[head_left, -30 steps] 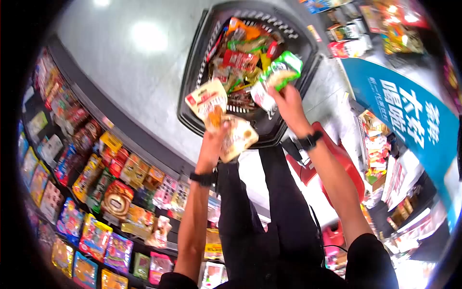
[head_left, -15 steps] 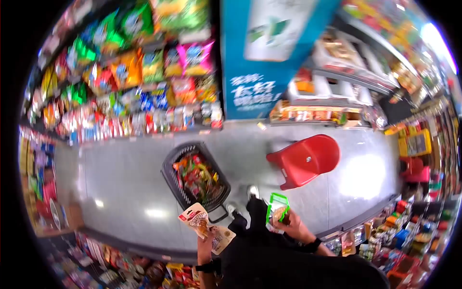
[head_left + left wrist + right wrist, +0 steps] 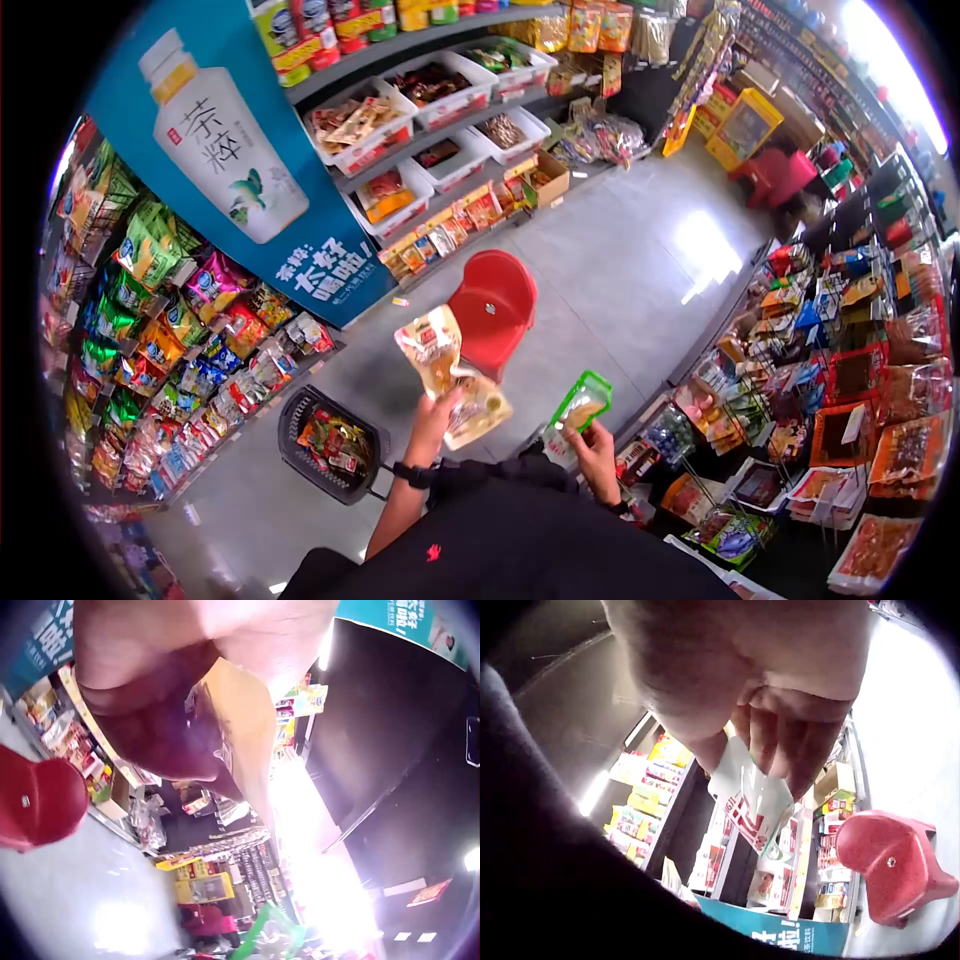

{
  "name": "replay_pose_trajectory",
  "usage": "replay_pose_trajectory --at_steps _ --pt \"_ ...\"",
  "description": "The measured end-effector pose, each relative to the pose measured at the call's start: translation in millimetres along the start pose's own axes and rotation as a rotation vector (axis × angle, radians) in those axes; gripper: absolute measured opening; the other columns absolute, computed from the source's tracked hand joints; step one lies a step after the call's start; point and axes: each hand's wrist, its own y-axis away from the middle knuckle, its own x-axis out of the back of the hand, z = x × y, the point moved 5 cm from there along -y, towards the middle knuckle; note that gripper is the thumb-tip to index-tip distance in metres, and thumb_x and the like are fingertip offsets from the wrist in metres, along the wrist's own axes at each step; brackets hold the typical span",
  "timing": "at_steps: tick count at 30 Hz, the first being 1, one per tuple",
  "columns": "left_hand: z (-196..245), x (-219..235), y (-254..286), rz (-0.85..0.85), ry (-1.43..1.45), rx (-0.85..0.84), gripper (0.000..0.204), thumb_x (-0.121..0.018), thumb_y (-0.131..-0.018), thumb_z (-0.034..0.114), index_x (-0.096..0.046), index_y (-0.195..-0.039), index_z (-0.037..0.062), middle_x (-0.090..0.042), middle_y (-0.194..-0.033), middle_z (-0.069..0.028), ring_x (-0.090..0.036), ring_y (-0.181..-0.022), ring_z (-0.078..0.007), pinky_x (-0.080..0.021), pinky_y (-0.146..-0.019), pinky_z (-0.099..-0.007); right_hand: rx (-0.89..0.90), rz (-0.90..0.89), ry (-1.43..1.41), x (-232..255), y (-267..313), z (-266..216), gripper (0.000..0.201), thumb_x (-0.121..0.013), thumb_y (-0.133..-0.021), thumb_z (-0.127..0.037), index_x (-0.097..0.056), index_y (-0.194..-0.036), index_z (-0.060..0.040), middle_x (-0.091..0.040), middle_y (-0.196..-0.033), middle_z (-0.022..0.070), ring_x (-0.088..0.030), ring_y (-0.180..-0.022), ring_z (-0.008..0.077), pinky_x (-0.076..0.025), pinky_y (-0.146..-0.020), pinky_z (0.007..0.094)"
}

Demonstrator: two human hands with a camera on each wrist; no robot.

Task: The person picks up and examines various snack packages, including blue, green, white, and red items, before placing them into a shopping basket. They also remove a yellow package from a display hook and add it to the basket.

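My left hand (image 3: 432, 428) grips cream-coloured snack pouches (image 3: 430, 348), holding them where they overlap, in front of the red chair in the head view. In the left wrist view, the back of one cream pouch (image 3: 244, 720) shows beneath the curled fingers. My right hand (image 3: 598, 462) pinches a green-edged snack bag (image 3: 582, 398) between thumb and fingers, out over the floor. Its white side with red print (image 3: 750, 806) faces the right wrist camera. On the floor to the left stands a black shopping basket (image 3: 293, 452) with many snack packets (image 3: 335, 440) inside.
A red chair (image 3: 490, 310) stands on the grey floor (image 3: 600, 260) ahead. Snack shelves (image 3: 170, 300) line the left, beside a blue drink advert (image 3: 220, 130). White bins (image 3: 440, 90) fill the shelving behind the chair. Racks of packaged food (image 3: 840, 390) run close along my right.
The view has swung right and up, away from the basket, which now lies at lower left. Both hands have left the basket, still holding the same pouches and green-edged bag.
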Motion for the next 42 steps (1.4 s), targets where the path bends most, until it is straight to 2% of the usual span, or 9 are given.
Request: replay_pose_trajectory --at_steps 7,13,20,23,25,27,28,35,42 --pt "-1 -162 -27 -0.111 0.284 0.036 0.027 -0.061 -0.090 0.011 -0.060 -0.114 -0.0010 -0.065 -0.104 -0.0020 -0.061 -0.090 -0.0088 -0.048 -0.080 -0.0252 0.111 -0.143 0.244 81 -100 -63 0.028 -0.052 -0.101 -0.017 -0.053 -0.124 -0.0006 -0.063 -0.099 0.0045 -0.059 -0.080 0.0077 -0.054 -0.065 0.0228" --pt "31 -175 -72 -0.026 0.208 0.012 0.031 -0.064 -0.089 0.014 -0.060 -0.116 -0.0013 -0.066 -0.104 -0.0025 -0.061 -0.088 -0.0077 -0.049 -0.078 -0.0253 -0.176 -0.203 0.034 89 -195 -79 0.032 -0.052 -0.100 -0.020 -0.052 -0.129 -0.0040 -0.064 -0.104 0.0054 -0.063 -0.081 0.0091 -0.053 -0.062 0.0224" --pt "20 -129 -205 0.175 0.684 -0.095 0.037 -0.052 -0.089 0.014 -0.054 -0.123 0.0003 -0.065 -0.115 -0.0111 -0.065 -0.105 -0.0233 -0.051 -0.095 -0.0384 -0.007 -0.198 -0.047 39 -300 -113 0.059 -0.061 -0.095 -0.010 -0.031 -0.145 -0.0051 -0.057 -0.121 0.0070 -0.056 -0.103 0.0131 -0.049 -0.082 0.0270" --pt "72 -136 -233 0.164 0.687 -0.135 0.032 -0.050 -0.093 0.016 -0.054 -0.119 -0.0029 -0.063 -0.113 -0.0099 -0.063 -0.105 -0.0191 -0.051 -0.093 -0.0327 0.332 -0.190 0.105 28 -355 -146 0.045 -0.062 -0.092 -0.001 -0.040 -0.132 -0.0027 -0.057 -0.112 0.0059 -0.056 -0.097 0.0116 -0.050 -0.076 0.0260" --pt "95 -132 -247 0.305 -0.165 -0.340 0.033 -0.049 -0.097 0.019 -0.053 -0.122 -0.0016 -0.063 -0.119 -0.0111 -0.063 -0.108 -0.0190 -0.051 -0.094 -0.0356 0.355 -0.377 0.072 27 -410 -137 0.027 -0.063 -0.091 -0.001 -0.052 -0.116 -0.0020 -0.059 -0.102 0.0027 -0.057 -0.090 0.0098 -0.048 -0.073 0.0244" --pt "87 -129 -289 0.168 0.895 -0.127 0.033 -0.050 -0.099 0.022 -0.052 -0.125 0.0017 -0.063 -0.120 -0.0088 -0.062 -0.109 -0.0190 -0.050 -0.096 -0.0362 0.171 -0.201 -0.096 6 -435 -179 0.006 -0.063 -0.093 -0.006 -0.060 -0.097 -0.0031 -0.059 -0.090 -0.0016 -0.055 -0.082 0.0067 -0.045 -0.068 0.0235" --pt "101 -138 -297 0.185 0.970 -0.100 0.035 -0.050 -0.099 0.024 -0.051 -0.128 0.0044 -0.063 -0.122 -0.0068 -0.062 -0.110 -0.0185 -0.049 -0.097 -0.0353 0.146 -0.196 -0.025 5 -463 -182 0.009 -0.062 -0.094 -0.010 -0.060 -0.099 -0.0027 -0.059 -0.091 -0.0015 -0.054 -0.081 0.0063 -0.044 -0.067 0.0236" --pt "133 -165 -358 0.553 0.461 -0.275 0.044 -0.060 -0.096 0.027 -0.050 -0.132 0.0030 -0.062 -0.122 -0.0052 -0.061 -0.109 -0.0146 -0.049 -0.090 -0.0301 0.158 -0.415 -0.002 -70 -673 -236 0.031 -0.060 -0.097 -0.023 -0.059 -0.117 0.0014 -0.061 -0.109 0.0018 -0.052 -0.099 0.0117 -0.041 -0.087 0.0267" --pt "228 -214 -458 0.646 0.313 -0.279 0.039 -0.062 -0.097 0.032 -0.063 -0.114 -0.0027 -0.067 -0.101 0.0012 -0.059 -0.092 -0.0046 -0.048 -0.080 -0.0230 0.235 -0.525 0.143 -170 -872 -324 0.042 -0.062 -0.095 -0.037 -0.056 -0.113 -0.0002 -0.058 -0.090 0.0012 -0.047 -0.075 0.0085 -0.035 -0.061 0.0253"
